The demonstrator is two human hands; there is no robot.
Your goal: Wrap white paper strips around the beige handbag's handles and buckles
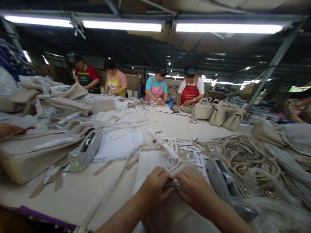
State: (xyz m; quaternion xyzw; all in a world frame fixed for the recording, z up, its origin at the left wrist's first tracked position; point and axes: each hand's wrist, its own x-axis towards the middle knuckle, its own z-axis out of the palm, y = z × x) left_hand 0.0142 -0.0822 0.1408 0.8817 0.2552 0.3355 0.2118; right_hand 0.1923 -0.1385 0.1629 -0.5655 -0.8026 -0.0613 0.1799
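A beige handbag (167, 215) lies in front of me at the near edge of the table. My left hand (154, 186) and my right hand (194, 191) meet over it, thumbs and fingers pinched on a narrow greyish part of the bag. Exactly which part that is stays hidden by my fingers. Just beyond my knuckles rises the bag's handle (172, 155), wrapped in white material. White paper (147, 165) sits beside the bag to the left. To the right of my right hand stands a grey tape dispenser (222, 181).
Coiled beige straps (250, 161) with gold rings lie at right. Another tape dispenser (85, 152) and a paper stack (119, 142) stand left, near piled bags (43, 139) and a person's hand (11, 129). Finished-looking handbags (216, 115) and several co-workers occupy the far side.
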